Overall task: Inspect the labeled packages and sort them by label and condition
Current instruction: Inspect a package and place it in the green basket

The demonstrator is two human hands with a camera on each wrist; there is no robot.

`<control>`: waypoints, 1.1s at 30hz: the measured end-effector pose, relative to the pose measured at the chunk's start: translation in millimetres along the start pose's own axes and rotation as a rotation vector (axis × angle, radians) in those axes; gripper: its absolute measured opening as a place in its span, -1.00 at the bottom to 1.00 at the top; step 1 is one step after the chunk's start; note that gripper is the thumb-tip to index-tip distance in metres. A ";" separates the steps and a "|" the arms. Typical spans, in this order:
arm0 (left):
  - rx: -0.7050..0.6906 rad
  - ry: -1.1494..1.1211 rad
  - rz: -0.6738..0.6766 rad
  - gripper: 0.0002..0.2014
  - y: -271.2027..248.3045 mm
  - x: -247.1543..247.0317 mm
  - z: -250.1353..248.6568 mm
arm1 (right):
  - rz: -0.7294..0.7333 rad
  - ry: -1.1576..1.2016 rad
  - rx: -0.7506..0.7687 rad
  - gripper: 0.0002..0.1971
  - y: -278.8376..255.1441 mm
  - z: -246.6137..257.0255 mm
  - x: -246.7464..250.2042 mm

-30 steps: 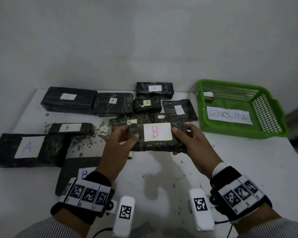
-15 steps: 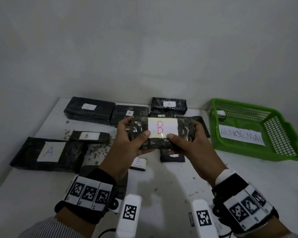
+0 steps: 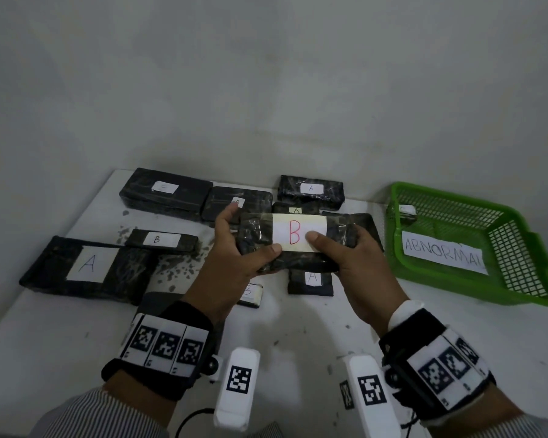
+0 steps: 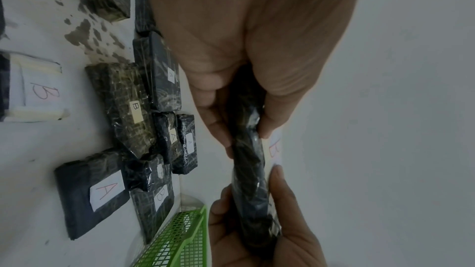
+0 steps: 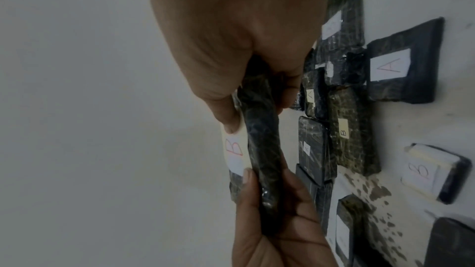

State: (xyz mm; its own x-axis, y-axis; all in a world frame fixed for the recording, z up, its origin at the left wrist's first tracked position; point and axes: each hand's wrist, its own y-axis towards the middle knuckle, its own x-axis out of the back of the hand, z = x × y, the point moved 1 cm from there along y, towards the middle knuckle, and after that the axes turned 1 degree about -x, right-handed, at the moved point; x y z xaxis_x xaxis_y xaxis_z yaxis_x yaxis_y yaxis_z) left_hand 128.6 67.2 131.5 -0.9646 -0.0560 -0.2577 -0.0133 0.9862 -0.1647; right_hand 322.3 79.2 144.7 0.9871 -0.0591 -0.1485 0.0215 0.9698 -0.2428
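Note:
A black plastic-wrapped package with a white label bearing a red B is held up above the table, label facing me. My left hand grips its left end, thumb on the front at the label's lower edge. My right hand grips the right end, thumb on the label. In the left wrist view the package shows edge-on between both hands. The right wrist view shows the package the same way. Its back face is hidden.
Several black packages labeled A or B lie on the white table: a large A package, a B package, a small A package. A green basket marked ABNORMAL stands at the right. The wall is close behind.
Both hands have raised the B package from just above the table and brought it nearer. The thumbs have slid inward onto the label.

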 end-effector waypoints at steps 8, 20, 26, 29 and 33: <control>0.012 0.063 -0.033 -0.81 -0.5 -27.0 7.6 | 0.032 -0.076 0.048 -0.62 -9.1 1.3 20.2; -0.017 0.102 -0.043 -0.76 -3.3 -39.3 8.2 | 0.034 -0.206 0.076 -0.49 -8.1 1.6 35.8; 0.046 0.073 -0.031 -0.76 -4.5 -37.5 6.3 | -0.047 -0.156 0.047 -0.54 -6.8 -1.8 34.1; 0.068 0.049 -0.093 -0.78 -4.8 -37.1 8.5 | -0.012 -0.132 0.031 -0.51 -9.6 -1.4 33.3; 0.069 0.042 -0.096 -0.77 -5.1 -37.9 10.4 | -0.011 -0.066 -0.008 -0.48 -11.5 0.2 32.9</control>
State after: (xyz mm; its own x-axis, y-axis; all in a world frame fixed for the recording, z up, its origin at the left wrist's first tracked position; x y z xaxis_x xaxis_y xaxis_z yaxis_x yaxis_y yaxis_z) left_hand 168.0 62.7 132.2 -0.9701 -0.1412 -0.1974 -0.0889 0.9635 -0.2525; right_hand 354.5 66.1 142.8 0.9952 -0.0535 -0.0823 0.0311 0.9672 -0.2521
